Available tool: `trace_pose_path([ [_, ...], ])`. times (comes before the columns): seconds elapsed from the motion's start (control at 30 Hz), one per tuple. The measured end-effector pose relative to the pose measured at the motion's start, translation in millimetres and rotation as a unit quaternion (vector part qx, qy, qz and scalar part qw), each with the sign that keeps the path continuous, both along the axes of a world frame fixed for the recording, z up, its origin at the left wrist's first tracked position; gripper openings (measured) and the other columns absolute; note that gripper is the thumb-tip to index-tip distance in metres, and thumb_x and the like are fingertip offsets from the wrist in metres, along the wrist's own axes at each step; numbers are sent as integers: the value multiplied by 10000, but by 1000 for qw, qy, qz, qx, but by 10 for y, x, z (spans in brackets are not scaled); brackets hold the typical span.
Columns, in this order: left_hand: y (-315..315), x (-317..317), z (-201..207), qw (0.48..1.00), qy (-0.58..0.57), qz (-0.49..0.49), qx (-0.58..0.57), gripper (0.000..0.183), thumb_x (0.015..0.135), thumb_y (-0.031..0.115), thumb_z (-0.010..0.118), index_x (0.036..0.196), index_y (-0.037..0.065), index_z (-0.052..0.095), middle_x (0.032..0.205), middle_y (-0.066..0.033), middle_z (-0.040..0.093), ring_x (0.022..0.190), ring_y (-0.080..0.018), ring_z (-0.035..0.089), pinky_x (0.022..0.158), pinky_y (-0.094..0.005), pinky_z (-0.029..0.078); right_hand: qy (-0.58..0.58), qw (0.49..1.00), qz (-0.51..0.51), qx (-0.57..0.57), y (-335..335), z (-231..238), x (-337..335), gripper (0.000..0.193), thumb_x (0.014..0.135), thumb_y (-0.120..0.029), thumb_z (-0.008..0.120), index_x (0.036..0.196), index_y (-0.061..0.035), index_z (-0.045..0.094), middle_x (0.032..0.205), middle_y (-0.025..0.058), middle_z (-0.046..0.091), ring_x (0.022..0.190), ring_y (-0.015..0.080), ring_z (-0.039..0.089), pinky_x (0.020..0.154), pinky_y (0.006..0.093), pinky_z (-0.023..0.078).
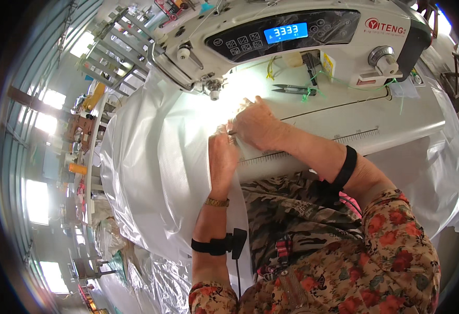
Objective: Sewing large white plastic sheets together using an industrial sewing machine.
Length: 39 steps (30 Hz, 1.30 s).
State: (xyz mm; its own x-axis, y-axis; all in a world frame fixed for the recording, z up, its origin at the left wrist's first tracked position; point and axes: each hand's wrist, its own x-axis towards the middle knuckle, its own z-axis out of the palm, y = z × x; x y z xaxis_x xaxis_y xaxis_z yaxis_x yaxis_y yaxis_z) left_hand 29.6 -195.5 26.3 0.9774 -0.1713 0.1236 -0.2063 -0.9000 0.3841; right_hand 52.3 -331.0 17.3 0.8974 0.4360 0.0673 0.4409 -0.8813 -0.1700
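Note:
A sheet of white, shiny fabric (146, 157) hangs over the left side of the sewing machine (292, 34) and down past its near edge. My left hand (222, 152) lies at the fabric's right edge, close below the needle area, its fingers bent in at the edge. Touching it from the right, my right hand (258, 124) is over the machine bed with curled fingers near the bright lamp. Glare washes out the needle, the presser foot and both sets of fingertips, so what sits between the fingers is hidden.
Black thread snips (294, 89) lie on the bed behind my right hand, with green thread around them. A ruler scale (355, 135) runs along the bed's near side. More white sheeting (423, 172) hangs at the right. A grey slatted rack (117, 49) stands far left.

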Motion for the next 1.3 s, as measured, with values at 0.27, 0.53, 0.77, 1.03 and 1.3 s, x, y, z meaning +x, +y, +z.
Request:
trace_pose_path([
  [0.27, 161, 437, -208, 979, -98, -68, -166, 449, 813, 47, 611, 1191, -154, 474, 972, -304, 650, 917, -357, 667, 799, -405, 507, -69, 997, 20, 40, 24, -12, -85, 241, 817, -127, 567, 1003, -45, 697, 1049, 128, 675, 1120, 308, 588, 1081, 554, 325],
  [0.53, 151, 635, -276, 983, -95, -29, -156, 365, 841, 104, 551, 1073, -176, 522, 975, -320, 645, 934, -357, 662, 816, -406, 500, -33, 999, 15, 3, 62, -18, -43, 274, 810, -99, 569, 1052, -30, 679, 1101, 150, 657, 1190, 322, 545, 1097, 558, 299],
  [0.77, 169, 607, -328, 988, -126, -21, -92, 387, 861, 152, 560, 1072, -171, 531, 983, -347, 622, 958, -449, 621, 828, -443, 494, -69, 998, 15, -6, 53, -55, -38, 303, 857, -158, 512, 1105, -57, 655, 1208, 122, 606, 1241, 310, 490, 1080, 547, 334],
  [1.03, 71, -655, 443, 962, -148, -222, 61, 534, 873, -15, 500, 1390, -55, 373, 1085, -273, 633, 991, -400, 627, 862, -442, 510, -55, 998, 33, 4, -31, -66, -39, 239, 871, -176, 520, 1028, -54, 653, 1096, 131, 633, 1133, 298, 547, 982, 519, 410],
  [1.3, 1825, -496, 1057, 953, -293, -30, 68, 322, 968, 49, 448, 1259, -9, 573, 1290, -186, 579, 1171, -362, 559, 1010, -419, 434, -189, 979, 38, 73, 19, -123, -99, 180, 879, -164, 530, 978, -35, 609, 1111, 112, 622, 1053, 248, 582, 902, 406, 467],
])
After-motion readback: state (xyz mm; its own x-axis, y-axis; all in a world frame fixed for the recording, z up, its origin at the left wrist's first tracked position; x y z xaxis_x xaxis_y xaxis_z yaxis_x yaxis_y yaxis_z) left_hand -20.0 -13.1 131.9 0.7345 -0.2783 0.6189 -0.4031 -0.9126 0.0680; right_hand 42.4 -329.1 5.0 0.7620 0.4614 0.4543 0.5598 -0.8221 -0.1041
